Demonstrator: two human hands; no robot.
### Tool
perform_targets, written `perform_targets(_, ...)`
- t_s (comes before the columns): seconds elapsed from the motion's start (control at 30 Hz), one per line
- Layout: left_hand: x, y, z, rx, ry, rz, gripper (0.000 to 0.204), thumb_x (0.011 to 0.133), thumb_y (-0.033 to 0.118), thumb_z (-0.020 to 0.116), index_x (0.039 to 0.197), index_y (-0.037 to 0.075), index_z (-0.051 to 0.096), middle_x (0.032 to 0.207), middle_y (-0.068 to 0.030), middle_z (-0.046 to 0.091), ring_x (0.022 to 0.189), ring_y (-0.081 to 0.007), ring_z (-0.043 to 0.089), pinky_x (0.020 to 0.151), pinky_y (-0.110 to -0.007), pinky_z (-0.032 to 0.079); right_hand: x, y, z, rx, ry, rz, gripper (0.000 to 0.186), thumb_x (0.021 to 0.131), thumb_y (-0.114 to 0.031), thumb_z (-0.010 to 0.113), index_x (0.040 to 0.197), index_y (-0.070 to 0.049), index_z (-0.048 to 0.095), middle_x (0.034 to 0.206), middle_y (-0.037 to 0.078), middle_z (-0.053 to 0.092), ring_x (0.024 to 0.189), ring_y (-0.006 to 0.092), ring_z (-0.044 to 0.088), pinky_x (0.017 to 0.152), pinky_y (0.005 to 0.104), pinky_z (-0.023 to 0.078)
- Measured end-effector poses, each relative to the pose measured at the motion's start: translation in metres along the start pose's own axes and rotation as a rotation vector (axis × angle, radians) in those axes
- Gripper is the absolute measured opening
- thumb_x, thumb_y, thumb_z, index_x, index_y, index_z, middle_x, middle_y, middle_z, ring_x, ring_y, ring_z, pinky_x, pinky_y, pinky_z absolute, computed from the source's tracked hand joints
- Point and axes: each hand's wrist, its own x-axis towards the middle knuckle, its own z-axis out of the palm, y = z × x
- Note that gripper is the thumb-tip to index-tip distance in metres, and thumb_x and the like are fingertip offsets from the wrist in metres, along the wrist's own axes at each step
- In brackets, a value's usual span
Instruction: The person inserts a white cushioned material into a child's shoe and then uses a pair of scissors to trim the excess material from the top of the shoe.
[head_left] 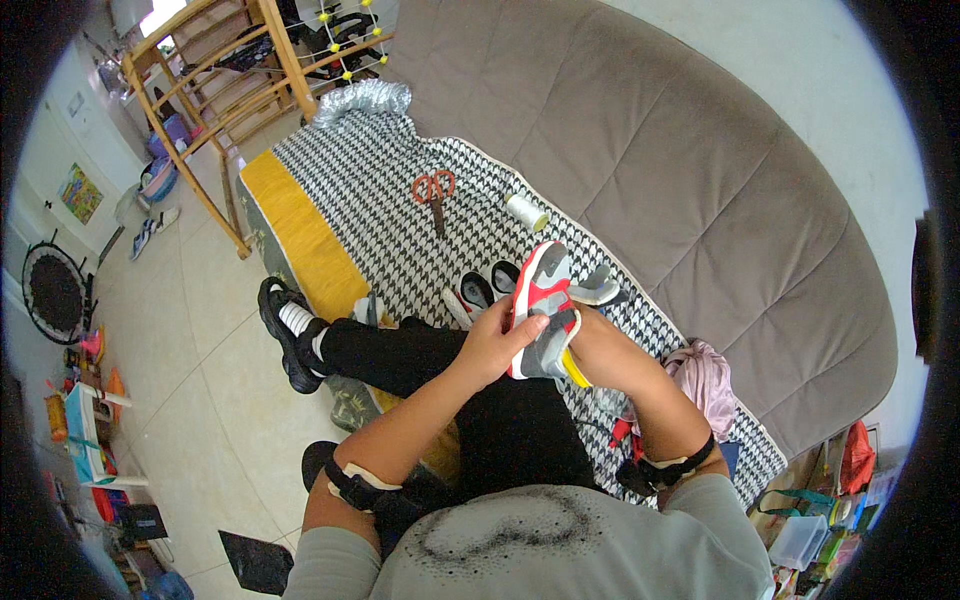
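Note:
Above my lap is a small red, grey and white sneaker [550, 300] with a bit of yellow at its lower end. My left hand [492, 345] is closed around its left side, thumb across the upper. Behind the sneaker, on its right, is my right hand [597, 340]; the shoe hides its fingers, so their grip does not show. Just beyond lie more small shoes [478, 291] with dark insides, and a grey shoe [597, 288] sits to the right. Farther off are scissors [436, 200] with orange handles and a spool of white thread [526, 213].
I sit on a sofa with a houndstooth cover [370, 180] and a brown padded backrest [640, 130]. Pink cloth [702, 385] lies by my right forearm. A wooden frame [200, 150] stands at the far left. Plastic boxes [800, 540] crowd the lower right.

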Motion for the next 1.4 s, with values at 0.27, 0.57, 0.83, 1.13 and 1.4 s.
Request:
perform_targets(0.27,0.019,-0.007,0.003,-0.002,0.050,0.041,0.039,0.084,0.026,0.062,0.109,-0.003,0.053,0.096,-0.0073,0.061,0.082,-0.0103,0.057,0.074,-0.024,0.046,0.001,0.018,0.004,-0.037,0.154,0.074,0.023,0.074,-0.004,0.057,0.097,0.001,0.055,0.096,0.023,0.058,0.091,0.0397,0.056,0.078,0.0406,0.046)
perform_targets(0.57,0.027,-0.022,0.013,0.061,0.099,0.130,0.043,0.086,0.026,0.060,0.115,-0.004,0.047,0.104,-0.0100,0.058,0.091,-0.0125,0.054,0.081,-0.026,0.043,-0.006,0.050,0.016,0.702,0.246,0.263,0.038,0.084,-0.001,0.051,0.122,-0.002,0.047,0.111,0.006,0.057,0.102,0.0160,0.052,0.089,0.0297,0.040)
perform_targets(0.83,0.035,-0.050,0.002,0.080,0.085,0.197,0.040,0.089,0.029,0.053,0.113,-0.002,0.045,0.105,-0.0109,0.055,0.095,-0.0153,0.051,0.083,-0.030,0.041,-0.006,0.061,0.018,0.233,0.132,0.059,0.041,0.086,-0.006,0.052,0.125,-0.003,0.042,0.119,0.017,0.050,0.111,0.0309,0.048,0.096,0.0357,0.035)
perform_targets(1.13,0.039,-0.058,-0.011,0.126,0.084,0.193,0.047,0.090,0.035,0.049,0.119,-0.001,0.043,0.111,-0.0134,0.054,0.101,-0.0190,0.051,0.088,-0.032,0.040,0.006,0.064,0.029,0.120,0.124,-0.030,0.039,0.081,-0.005,0.055,0.119,-0.003,0.047,0.115,0.020,0.050,0.108,0.0373,0.046,0.096,0.0406,0.034)
perform_targets(1.4,0.040,-0.056,-0.016,0.081,0.055,0.127,0.049,0.090,0.037,0.049,0.121,-0.001,0.042,0.112,-0.0117,0.054,0.101,-0.0182,0.052,0.089,-0.031,0.040,0.008,0.064,0.035,0.036,0.088,-0.037,0.037,0.082,-0.008,0.052,0.119,-0.005,0.048,0.123,0.020,0.047,0.117,0.0390,0.038,0.102,0.0423,0.027)
